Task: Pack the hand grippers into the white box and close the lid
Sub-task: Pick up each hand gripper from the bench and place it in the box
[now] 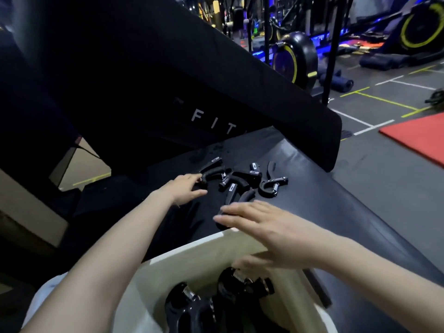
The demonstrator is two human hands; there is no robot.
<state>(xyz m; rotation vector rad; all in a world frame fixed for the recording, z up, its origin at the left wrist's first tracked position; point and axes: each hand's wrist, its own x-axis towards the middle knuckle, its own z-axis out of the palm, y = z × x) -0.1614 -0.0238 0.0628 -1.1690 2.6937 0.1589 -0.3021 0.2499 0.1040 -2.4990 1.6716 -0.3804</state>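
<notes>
On the black surface [300,188] hand grippers [242,181] lie scattered; more sit in the white box [192,251]. Left hand [186,188] touches one gripper, fingers relaxed; right hand [264,227] hovers flat, fingers spread, above the box.

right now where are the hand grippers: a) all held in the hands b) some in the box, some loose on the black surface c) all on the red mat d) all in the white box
b: several hand grippers lie inside the white box, while a loose pile sits on the black surface beyond it.

Black hand grippers [242,181] on black bench [312,188]; white box [192,248]; red mat [418,135]
</notes>
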